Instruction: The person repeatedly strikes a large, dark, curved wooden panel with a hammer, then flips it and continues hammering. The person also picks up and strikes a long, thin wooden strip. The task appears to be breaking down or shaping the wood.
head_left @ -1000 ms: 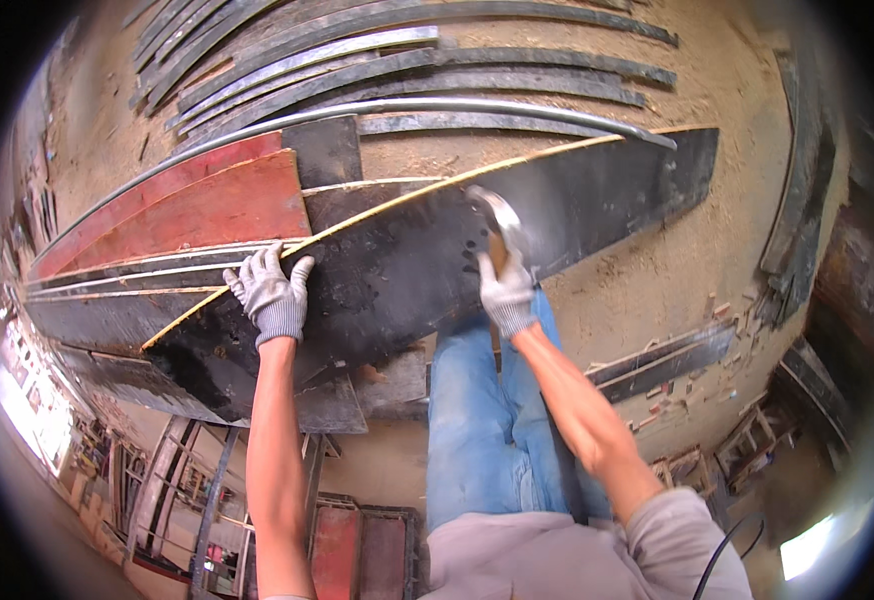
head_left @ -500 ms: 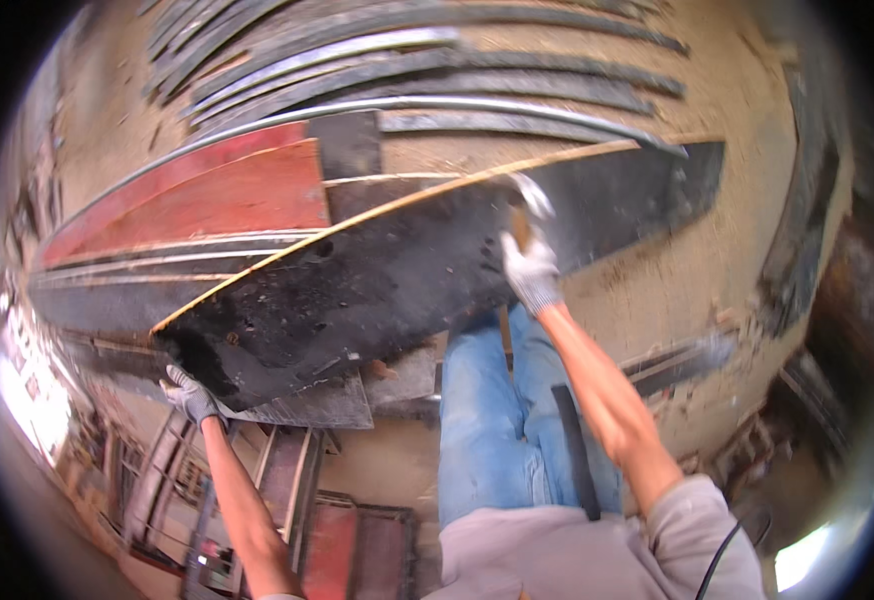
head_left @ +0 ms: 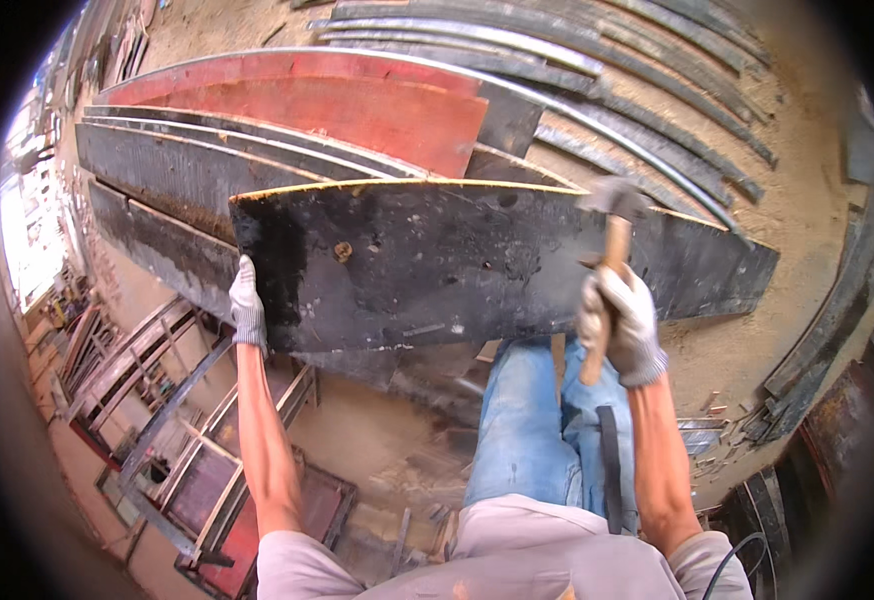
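A long black board (head_left: 407,265) with a pale raw edge on its far side stretches across in front of my legs. Wearing a light work glove, my left hand (head_left: 247,305) grips the board's left end. In my right hand (head_left: 629,325), also gloved, is a claw hammer (head_left: 618,240), held by its wooden handle. The metal head points away from me, over the right part of the board near its far edge. Whether the head touches the board I cannot tell. A knot-like brown mark shows on the board's left part.
Red panels (head_left: 357,105) and several dark boards (head_left: 167,165) lie stacked beyond and left. A long metal tube (head_left: 517,85) runs along them. Dark planks (head_left: 657,110) cover the sandy ground farther off. Metal frames (head_left: 147,380) stand at lower left, and more planks (head_left: 827,300) lie at right.
The view has turned, and the board now lies more level across it. My right hand has come nearer to me with the hammer. My left hand remains at the board's left end.
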